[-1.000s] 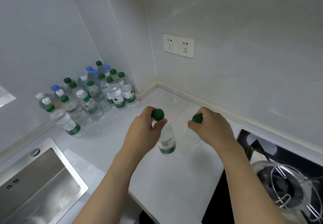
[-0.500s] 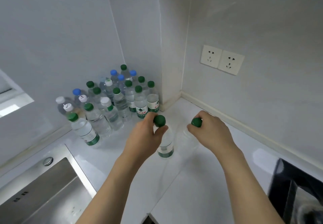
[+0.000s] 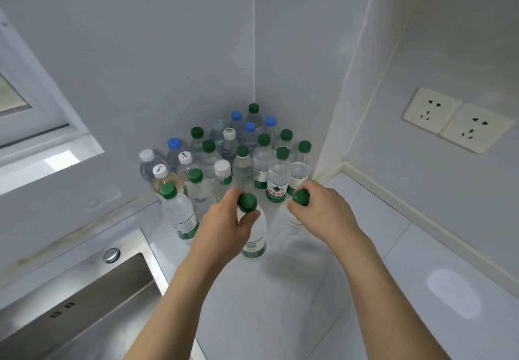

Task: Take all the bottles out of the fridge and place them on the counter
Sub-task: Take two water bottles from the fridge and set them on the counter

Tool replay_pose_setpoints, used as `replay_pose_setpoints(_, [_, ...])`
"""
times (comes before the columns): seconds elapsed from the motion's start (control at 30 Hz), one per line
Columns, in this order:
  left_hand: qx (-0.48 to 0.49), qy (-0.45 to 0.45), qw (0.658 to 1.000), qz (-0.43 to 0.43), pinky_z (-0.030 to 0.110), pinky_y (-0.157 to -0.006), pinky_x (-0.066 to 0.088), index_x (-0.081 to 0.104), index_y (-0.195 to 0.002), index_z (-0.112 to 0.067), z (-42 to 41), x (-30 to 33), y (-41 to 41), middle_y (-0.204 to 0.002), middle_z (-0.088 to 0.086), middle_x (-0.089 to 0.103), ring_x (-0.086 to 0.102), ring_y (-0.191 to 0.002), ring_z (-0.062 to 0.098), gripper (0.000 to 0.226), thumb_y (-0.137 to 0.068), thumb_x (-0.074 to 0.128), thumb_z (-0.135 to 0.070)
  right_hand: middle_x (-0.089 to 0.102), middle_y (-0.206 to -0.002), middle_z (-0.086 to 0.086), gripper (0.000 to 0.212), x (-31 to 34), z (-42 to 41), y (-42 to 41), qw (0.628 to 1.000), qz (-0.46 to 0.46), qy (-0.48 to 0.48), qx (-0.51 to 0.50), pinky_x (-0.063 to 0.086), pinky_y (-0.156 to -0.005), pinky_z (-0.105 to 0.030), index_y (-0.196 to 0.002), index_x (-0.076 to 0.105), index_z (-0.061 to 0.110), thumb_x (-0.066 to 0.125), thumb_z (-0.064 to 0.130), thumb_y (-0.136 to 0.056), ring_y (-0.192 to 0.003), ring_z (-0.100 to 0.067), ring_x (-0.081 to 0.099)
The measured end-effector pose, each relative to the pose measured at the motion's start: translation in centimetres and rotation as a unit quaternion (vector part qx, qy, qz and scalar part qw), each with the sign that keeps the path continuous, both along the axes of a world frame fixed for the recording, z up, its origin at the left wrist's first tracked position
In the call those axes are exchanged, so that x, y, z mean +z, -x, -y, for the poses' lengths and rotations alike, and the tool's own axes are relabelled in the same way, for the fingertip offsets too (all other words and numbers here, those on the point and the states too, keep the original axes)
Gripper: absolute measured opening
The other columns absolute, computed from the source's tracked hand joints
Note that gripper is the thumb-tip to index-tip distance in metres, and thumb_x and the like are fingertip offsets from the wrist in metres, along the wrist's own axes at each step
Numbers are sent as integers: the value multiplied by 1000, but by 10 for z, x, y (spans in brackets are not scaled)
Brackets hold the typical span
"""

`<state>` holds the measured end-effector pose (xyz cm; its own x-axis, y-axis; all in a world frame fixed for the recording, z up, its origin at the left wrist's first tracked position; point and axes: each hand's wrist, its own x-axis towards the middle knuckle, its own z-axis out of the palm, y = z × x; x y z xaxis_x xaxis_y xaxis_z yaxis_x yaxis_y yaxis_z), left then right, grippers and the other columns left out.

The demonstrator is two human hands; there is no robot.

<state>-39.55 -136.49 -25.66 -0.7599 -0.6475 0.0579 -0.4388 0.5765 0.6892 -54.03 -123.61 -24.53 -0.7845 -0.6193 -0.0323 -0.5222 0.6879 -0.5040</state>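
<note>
My left hand grips the neck of a green-capped water bottle with a green label, upright over the white counter. My right hand grips another clear green-capped bottle by its neck, just to the right. Both bottles are at the near edge of a cluster of several bottles with green, blue and white caps, packed into the counter's back corner. Whether the two held bottles touch the counter I cannot tell. No fridge is in view.
A steel sink lies at the lower left, its rim close to my left forearm. A double wall socket is on the right wall. A window sill runs along the left. White counter stretches to the right.
Both hands have carried their bottles leftward and farther back, up to the cluster in the corner. The stove on the right has left the view.
</note>
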Motion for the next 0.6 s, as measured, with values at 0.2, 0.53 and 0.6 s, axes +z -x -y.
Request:
replay_pose_setpoints(0.2, [20, -14, 1000, -2, 31, -59, 43, 49, -105, -23, 37, -18, 1, -83, -3, 63, 52, -59, 11, 23, -90, 64, -33, 63, -88, 6, 16, -16, 42, 11, 1000, 10, -3, 29, 50, -73, -35, -94, 59, 25, 60, 37, -83, -85, -21, 59])
replay_pose_setpoints(0.53, [42, -17, 999, 11, 32, -58, 32, 49, -116, -21, 63, -42, 32, -77, -6, 57, 49, -64, 17, 31, -92, 61, -35, 65, -98, 2, 24, -27, 93, 44, 993, -24, -48, 104, 51, -74, -36, -108, 58, 25, 59, 38, -87, -90, -24, 59])
replay_pose_setpoints(0.6, [45, -15, 999, 13, 33, -58, 30, 48, -118, -20, 66, -45, 39, -74, -7, 54, 47, -66, 19, 31, -93, 60, -34, 65, -99, 1, 25, -29, 102, 51, 991, -30, -58, 120, 51, -74, -36, -110, 58, 26, 58, 37, -88, -92, -24, 59])
